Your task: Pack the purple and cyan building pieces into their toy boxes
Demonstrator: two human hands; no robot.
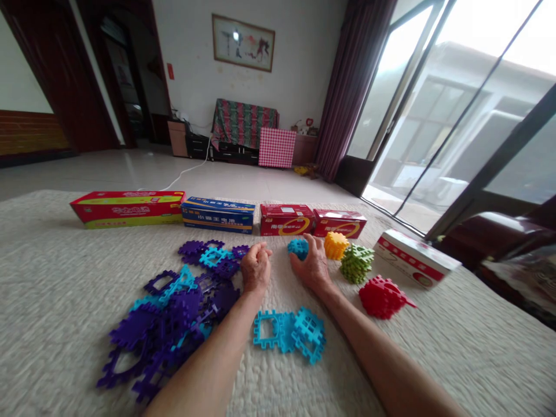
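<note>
My right hand (pixel 311 267) has its thumb and fingers around a small stack of blue interlocking plastic tiles (pixel 297 249), standing on the quilted cloth. My left hand (pixel 256 270) is curled closed beside the purple tiles, with nothing seen in it. A loose heap of purple tiles (pixel 185 307) mixed with light blue ones spreads under and left of my left forearm. Between my forearms lie several light blue tiles (pixel 286 331), overlapping. To the right of my right hand stand a yellow stack (pixel 336 246), a green stack (pixel 357 263) and a red stack (pixel 383 297).
Along the far side of the cloth (pixel 434 347) stand a red-and-yellow box (pixel 130 209), a blue box (pixel 218 216) and two red boxes (pixel 286 220). A white-and-red box (pixel 416 258) sits at the right. Glass doors (pixel 456 116) are beyond it.
</note>
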